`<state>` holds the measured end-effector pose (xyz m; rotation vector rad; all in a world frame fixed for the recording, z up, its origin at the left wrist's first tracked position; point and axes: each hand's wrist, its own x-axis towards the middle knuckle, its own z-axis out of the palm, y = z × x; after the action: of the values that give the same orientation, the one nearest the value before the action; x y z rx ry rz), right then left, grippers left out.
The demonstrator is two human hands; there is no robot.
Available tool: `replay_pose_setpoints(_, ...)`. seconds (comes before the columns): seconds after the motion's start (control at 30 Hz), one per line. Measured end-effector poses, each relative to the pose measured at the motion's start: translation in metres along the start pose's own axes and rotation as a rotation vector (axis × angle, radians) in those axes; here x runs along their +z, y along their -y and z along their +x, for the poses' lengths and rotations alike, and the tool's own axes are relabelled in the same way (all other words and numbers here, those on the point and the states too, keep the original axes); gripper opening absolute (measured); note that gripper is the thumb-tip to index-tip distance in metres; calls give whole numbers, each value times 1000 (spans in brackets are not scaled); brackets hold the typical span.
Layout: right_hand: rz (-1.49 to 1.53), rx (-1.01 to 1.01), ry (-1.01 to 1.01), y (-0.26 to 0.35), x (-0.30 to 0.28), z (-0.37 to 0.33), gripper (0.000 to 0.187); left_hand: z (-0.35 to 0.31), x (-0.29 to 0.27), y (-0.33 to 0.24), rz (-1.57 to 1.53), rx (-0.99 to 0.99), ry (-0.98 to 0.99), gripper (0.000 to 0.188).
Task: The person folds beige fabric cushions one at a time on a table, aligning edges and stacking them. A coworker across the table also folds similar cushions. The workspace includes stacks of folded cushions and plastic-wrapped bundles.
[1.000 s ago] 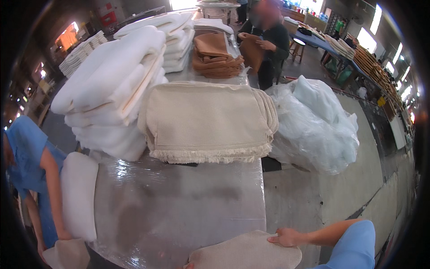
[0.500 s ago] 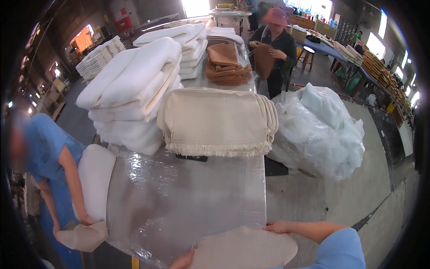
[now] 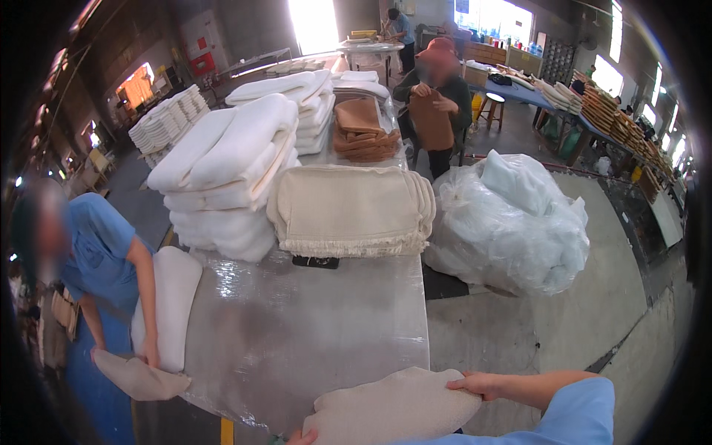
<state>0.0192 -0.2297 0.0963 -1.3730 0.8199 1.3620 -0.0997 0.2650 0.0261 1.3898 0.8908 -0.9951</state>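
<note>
Beige stuffed cushion (image 3: 397,408) at bottom centre, overhanging near edge of plastic-covered table (image 3: 311,334). Right hand (image 3: 478,384) clamped on its right end; left hand (image 3: 302,437) barely in frame, grip impossible to judge. Risks: slide off slick plastic film; snag on edge; unsupported left side sagging, dropping to floor.

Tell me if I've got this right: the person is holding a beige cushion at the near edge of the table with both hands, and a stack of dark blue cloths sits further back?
Not quite. The head view shows both hands, right hand and left hand, on the beige cushion at the table edge, but the stack of cloths is cream, not dark blue.
</note>
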Motion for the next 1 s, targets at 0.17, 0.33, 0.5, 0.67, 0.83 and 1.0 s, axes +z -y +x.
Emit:
replay_pose_setpoints(0.17, -52, 19, 40, 11, 1, 6, 82, 15, 1, -13, 80, 6, -21, 86)
replay_pose_setpoints(0.33, -257, 50, -120, 13, 1, 31, 83, 38, 3, -39, 134, -3, -22, 86)
replay_pose_setpoints(0.5, -488, 172, -135, 45, -1, 43, 96, 62, 0, -62, 157, -28, -37, 86)
replay_pose_setpoints(0.67, -681, 88, -318, 9, -4, 85, 101, 74, 0, -72, 169, -52, -4, 86)
replay_pose_setpoints(0.83, -398, 173, -81, 28, -14, 94, 89, 86, -5, -72, 160, -77, -21, 86)
replay_pose_setpoints(1.0, -434, 159, -126, 46, -6, 89, 77, 81, -5, -60, 136, -106, -28, 86)
